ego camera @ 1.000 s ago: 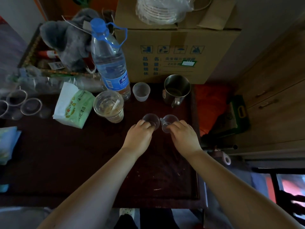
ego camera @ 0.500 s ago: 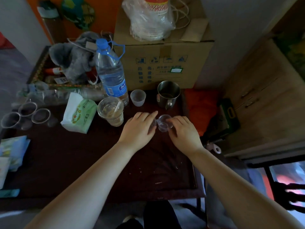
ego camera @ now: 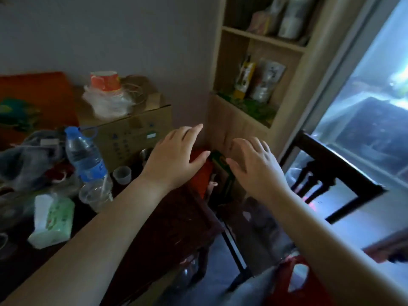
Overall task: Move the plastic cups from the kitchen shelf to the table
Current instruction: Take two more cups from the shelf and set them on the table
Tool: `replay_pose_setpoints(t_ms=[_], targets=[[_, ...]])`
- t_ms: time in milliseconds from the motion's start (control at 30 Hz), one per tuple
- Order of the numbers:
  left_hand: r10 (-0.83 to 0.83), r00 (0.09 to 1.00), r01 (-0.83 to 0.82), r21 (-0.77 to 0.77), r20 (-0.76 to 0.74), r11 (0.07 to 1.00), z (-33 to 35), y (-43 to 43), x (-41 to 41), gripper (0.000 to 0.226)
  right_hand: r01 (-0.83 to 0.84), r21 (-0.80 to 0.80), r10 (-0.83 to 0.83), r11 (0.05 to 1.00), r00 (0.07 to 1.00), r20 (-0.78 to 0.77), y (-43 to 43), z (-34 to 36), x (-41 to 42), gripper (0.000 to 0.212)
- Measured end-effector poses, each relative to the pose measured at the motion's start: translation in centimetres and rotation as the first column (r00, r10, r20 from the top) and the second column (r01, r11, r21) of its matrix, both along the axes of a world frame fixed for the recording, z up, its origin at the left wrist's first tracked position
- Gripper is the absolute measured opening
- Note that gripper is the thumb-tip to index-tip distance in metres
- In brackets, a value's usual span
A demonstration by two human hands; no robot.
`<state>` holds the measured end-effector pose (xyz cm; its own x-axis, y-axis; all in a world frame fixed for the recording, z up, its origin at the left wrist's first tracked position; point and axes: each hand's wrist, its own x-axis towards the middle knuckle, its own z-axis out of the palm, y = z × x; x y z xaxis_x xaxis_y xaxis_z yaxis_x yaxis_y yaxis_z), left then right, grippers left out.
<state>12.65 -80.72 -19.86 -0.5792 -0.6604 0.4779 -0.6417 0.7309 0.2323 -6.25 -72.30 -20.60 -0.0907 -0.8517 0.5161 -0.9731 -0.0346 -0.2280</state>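
Note:
Both my hands are raised in the air with fingers spread and nothing in them. My left hand (ego camera: 176,155) hovers over the right end of the dark wooden table (ego camera: 176,219). My right hand (ego camera: 254,166) is past the table's edge, in front of the wooden shelf unit (ego camera: 260,89). A small translucent plastic cup (ego camera: 122,175) stands on the table beside the water bottle (ego camera: 86,157). A larger clear cup (ego camera: 96,195) stands in front of the bottle. The two small clear cups I held earlier are hidden behind my left arm.
A cardboard box (ego camera: 132,133) topped with a bag of plates and a red paper cup stands at the table's back. A green tissue pack (ego camera: 53,219) lies on the left. The shelf holds packets and jars. A dark chair (ego camera: 331,173) stands by the bright window at right.
Both hands let go of the two small clear cups on the table and lifted, open. The view swung up and right toward the shelf unit.

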Motion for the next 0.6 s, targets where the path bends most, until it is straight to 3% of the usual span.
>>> replay_pose_setpoints(t_ms=[267, 500, 600], targets=[[-0.401, 0.916, 0.394, -0.176, -0.004, 0.902, 11.2, 14.6, -12.5, 0.062, 0.332, -0.206, -0.348, 0.921, 0.936, -0.048, 19.4, 10.3, -7.4, 0.056], [-0.641, 0.767, 0.626, -0.191, -0.024, 0.756, 13.5, 33.5, -27.7, 0.065, 0.617, -0.207, -0.645, 0.759, 0.757, -0.108, 44.0, 14.3, -15.7, 0.063], [-0.748, 0.662, 0.730, -0.193, -0.036, 0.655, 13.0, 44.3, -33.8, 0.064, 0.721, -0.202, -0.746, 0.663, 0.660, -0.096, 55.2, 14.7, -17.7, 0.059]])
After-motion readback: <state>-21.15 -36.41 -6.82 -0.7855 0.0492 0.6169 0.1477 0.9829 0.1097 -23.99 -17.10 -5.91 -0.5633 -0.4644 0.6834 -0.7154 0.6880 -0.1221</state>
